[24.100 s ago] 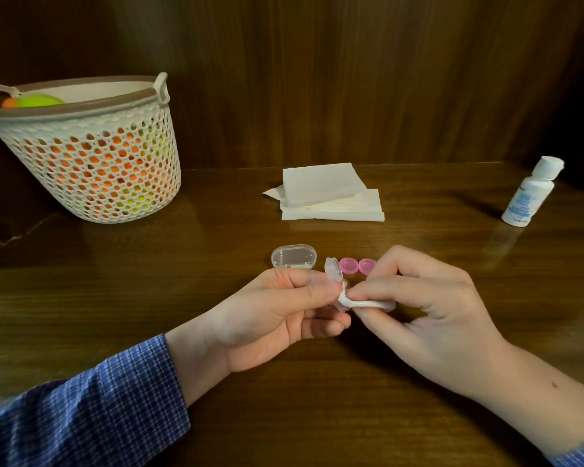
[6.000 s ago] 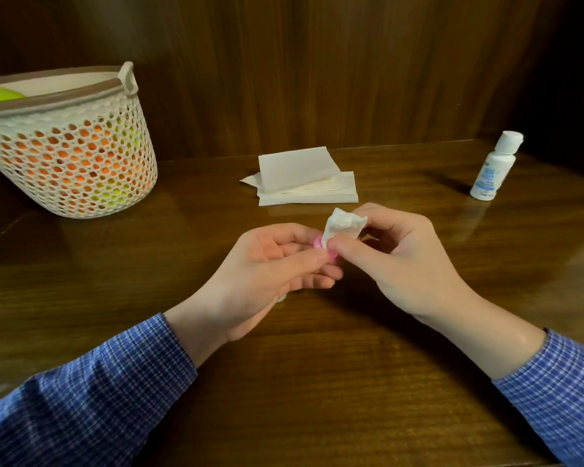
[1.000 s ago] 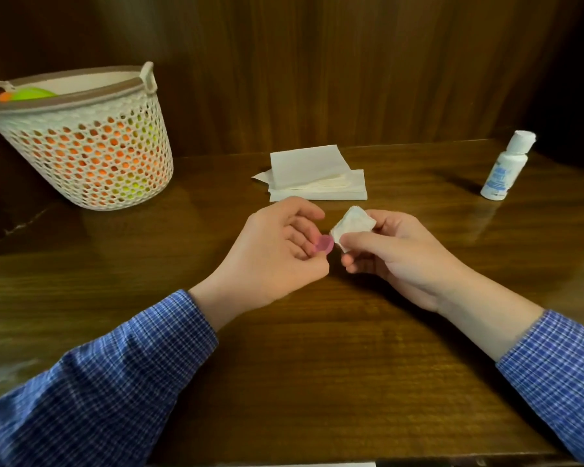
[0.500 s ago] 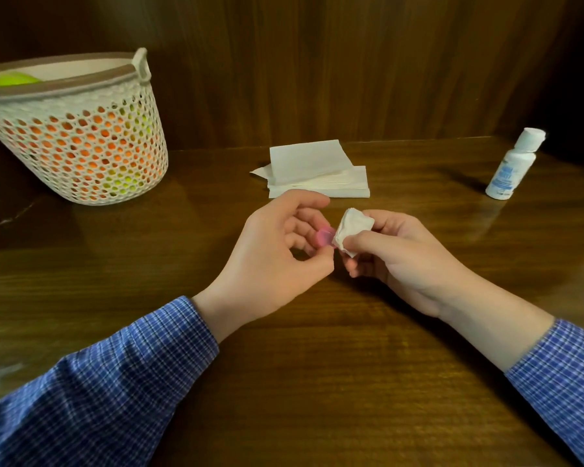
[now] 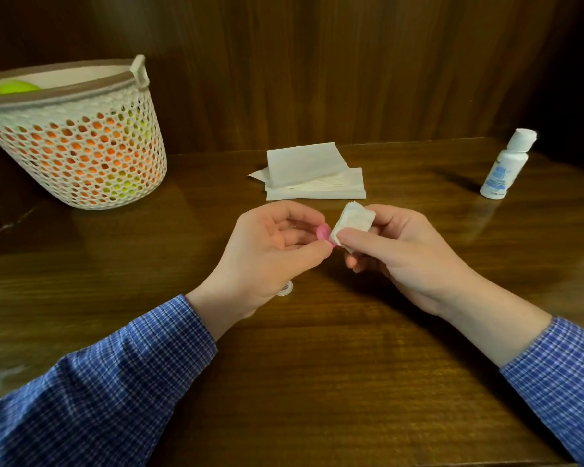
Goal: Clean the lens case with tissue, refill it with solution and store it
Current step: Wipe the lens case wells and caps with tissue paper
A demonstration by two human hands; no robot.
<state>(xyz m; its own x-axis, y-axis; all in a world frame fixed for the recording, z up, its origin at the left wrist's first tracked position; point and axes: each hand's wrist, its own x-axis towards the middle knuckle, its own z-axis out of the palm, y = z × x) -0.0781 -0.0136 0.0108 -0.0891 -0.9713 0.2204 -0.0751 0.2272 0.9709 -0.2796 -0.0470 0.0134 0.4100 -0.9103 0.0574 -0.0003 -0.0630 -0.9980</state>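
Left hand point(image 5: 267, 251) curled, pinching small pink cap point(image 5: 323, 232) at fingertips. Right hand point(image 5: 398, 254) at 3 o'clock of cap, gripping folded tissue point(image 5: 353, 224), touching cap. Bottle point(image 5: 506, 165) standing well apart at 2 o'clock; tissue pile point(image 5: 314, 173) at 12.

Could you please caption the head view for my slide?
Left hand holds a pink cap while right hand wipes it with folded tissue.

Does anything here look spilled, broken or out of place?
Nothing spilled or broken shows. The bottle stands capped, and the tissue stack is only a little fanned. One small oddity: a clear piece lies on the table, mostly hidden under the left hand; I cannot tell what it is.
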